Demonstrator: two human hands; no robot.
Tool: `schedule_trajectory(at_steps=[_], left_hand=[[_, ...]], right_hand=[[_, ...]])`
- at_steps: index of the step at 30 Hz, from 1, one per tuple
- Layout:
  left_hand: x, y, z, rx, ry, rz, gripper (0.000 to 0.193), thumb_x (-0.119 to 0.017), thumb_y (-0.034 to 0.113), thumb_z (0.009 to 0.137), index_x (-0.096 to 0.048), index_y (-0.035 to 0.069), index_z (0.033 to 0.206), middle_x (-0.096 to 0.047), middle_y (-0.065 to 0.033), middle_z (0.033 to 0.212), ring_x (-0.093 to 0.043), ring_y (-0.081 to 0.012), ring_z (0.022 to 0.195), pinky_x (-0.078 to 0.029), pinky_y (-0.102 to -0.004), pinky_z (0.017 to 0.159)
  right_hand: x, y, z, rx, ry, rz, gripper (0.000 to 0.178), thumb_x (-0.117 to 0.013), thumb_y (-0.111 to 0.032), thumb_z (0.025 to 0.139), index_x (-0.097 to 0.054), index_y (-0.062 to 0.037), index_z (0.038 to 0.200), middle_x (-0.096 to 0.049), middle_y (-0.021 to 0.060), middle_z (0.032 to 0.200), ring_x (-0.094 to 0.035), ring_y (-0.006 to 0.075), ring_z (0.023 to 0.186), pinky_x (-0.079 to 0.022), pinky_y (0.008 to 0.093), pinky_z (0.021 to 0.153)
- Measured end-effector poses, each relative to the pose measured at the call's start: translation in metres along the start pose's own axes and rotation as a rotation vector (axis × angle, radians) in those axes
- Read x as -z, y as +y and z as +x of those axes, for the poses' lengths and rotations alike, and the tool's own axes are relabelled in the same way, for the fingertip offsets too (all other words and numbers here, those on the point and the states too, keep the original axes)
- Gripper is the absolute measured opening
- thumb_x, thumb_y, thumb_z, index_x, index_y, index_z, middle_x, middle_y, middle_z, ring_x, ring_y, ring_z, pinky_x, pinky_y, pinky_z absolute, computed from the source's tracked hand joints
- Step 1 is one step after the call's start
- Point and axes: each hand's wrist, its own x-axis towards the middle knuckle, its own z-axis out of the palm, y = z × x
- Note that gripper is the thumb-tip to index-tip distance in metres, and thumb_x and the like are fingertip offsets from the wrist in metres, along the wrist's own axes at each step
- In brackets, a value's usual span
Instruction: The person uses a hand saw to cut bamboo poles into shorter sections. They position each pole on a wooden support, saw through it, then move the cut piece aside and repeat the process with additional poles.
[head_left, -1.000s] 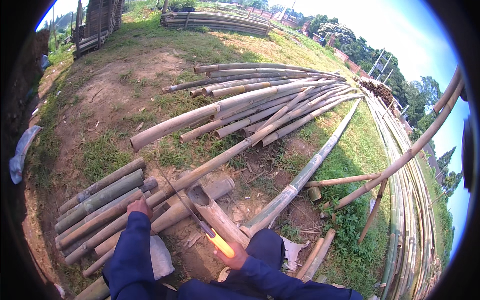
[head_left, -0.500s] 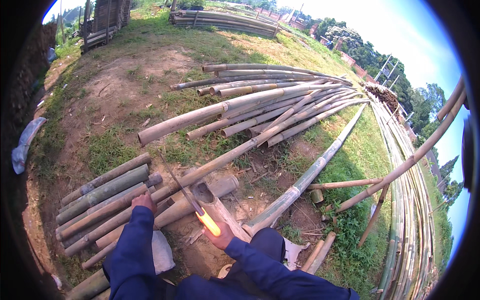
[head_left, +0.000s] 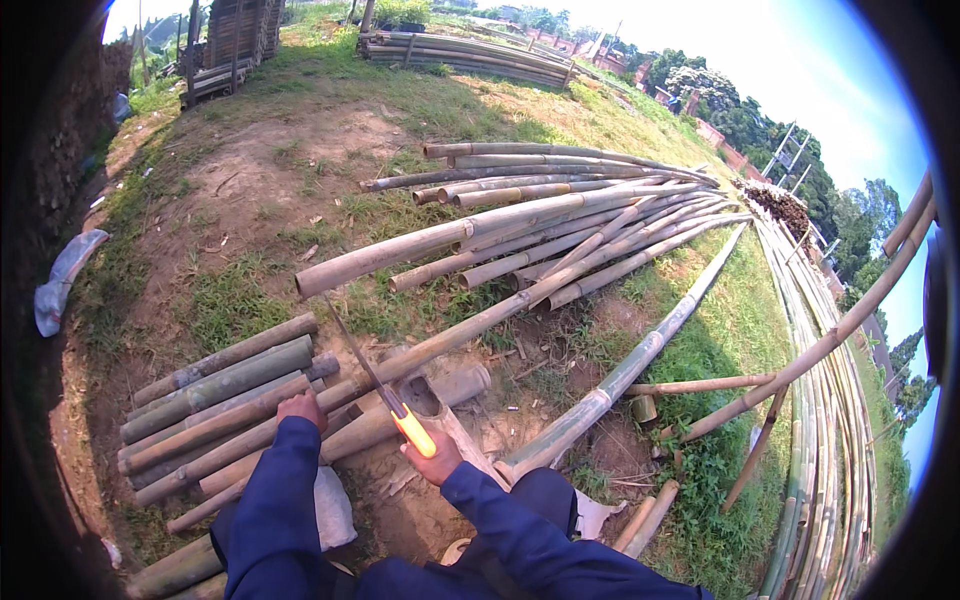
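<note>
In my right hand [head_left: 436,458] is a handsaw [head_left: 413,430] with a yellow-orange handle; my fingers are closed round it. Its narrow blade slants away to the left and lies across a long bamboo pole [head_left: 470,325]. My left hand [head_left: 300,408] is closed on that same pole, left of the blade, beside the ends of several short bamboo lengths [head_left: 220,385]. Under the pole, near the saw, lie thick bamboo pieces, one with a hollow opening [head_left: 422,396]. How deep the blade sits in the pole I cannot tell.
Long bamboo poles [head_left: 400,245] fan out ahead. A thick greenish pole [head_left: 600,400] slopes away to the right, by a bamboo frame [head_left: 760,385]. More long poles [head_left: 800,450] line the far right. A pale stone-like block [head_left: 333,510] stands beside my left forearm.
My right hand has pushed the saw slightly forward and left across the pole. The left hand stays on the pole. The whole view has shifted a little.
</note>
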Motion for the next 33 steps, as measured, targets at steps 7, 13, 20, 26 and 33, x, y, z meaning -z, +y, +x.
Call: schedule_trajectory(at_steps=[7, 13, 20, 26, 33], left_hand=[[-0.004, -0.010, -0.003, 0.055, 0.005, -0.023, 0.025, -0.064, 0.022, 0.082, -0.067, 0.007, 0.101, -0.075, -0.0175, 0.096, -0.073, -0.0335, 0.094, -0.055, -0.0425, 0.089], [-0.004, 0.001, 0.000, 0.036, -0.005, -0.037, 0.030, -0.068, 0.025, 0.080, -0.068, 0.007, 0.104, -0.074, -0.0186, 0.100, -0.073, -0.0348, 0.096, -0.055, -0.0436, 0.089], [0.008, -0.012, 0.005, 0.038, 0.044, -0.009, 0.030, -0.065, 0.023, 0.082, -0.067, 0.006, 0.106, -0.075, -0.0191, 0.098, -0.073, -0.0352, 0.096, -0.056, -0.0448, 0.088], [-0.010, -0.015, -0.006, 0.024, 0.077, -0.010, 0.020, -0.061, 0.018, 0.084, -0.068, 0.006, 0.098, -0.074, -0.0195, 0.092, -0.073, -0.0369, 0.090, -0.057, -0.0460, 0.082], [0.006, 0.001, 0.000, 0.017, -0.017, 0.026, 0.025, -0.063, 0.019, 0.084, -0.066, 0.005, 0.104, -0.074, -0.0200, 0.098, -0.072, -0.0366, 0.096, -0.056, -0.0461, 0.087]], right_hand=[[0.092, -0.070, -0.144, -0.251, -0.153, -0.059, 0.037, -0.075, -0.020, 0.089, -0.069, -0.0064, 0.123, -0.072, 0.0145, 0.083, -0.074, 0.0244, 0.078, -0.056, 0.0331, 0.075], [0.021, -0.009, -0.025, -0.231, -0.120, -0.091, 0.026, -0.075, -0.022, 0.085, -0.066, 0.0014, 0.085, -0.063, 0.0184, 0.067, -0.062, 0.0282, 0.060, -0.048, 0.0412, 0.060], [0.045, -0.014, -0.076, -0.183, -0.133, -0.021, 0.026, -0.077, -0.023, 0.086, -0.069, -0.0001, 0.095, -0.067, 0.0171, 0.073, -0.067, 0.0263, 0.068, -0.052, 0.0395, 0.066], [0.098, -0.075, -0.141, -0.365, -0.206, -0.032, 0.023, -0.073, -0.011, 0.087, -0.071, 0.0011, 0.107, -0.071, 0.0145, 0.078, -0.073, 0.0241, 0.073, -0.054, 0.0325, 0.067], [0.004, -0.005, 0.004, -0.190, -0.146, 0.109, 0.017, -0.074, -0.010, 0.087, -0.063, 0.0018, 0.082, -0.055, 0.0058, 0.060, -0.050, 0.0133, 0.056, -0.043, 0.0344, 0.054]])
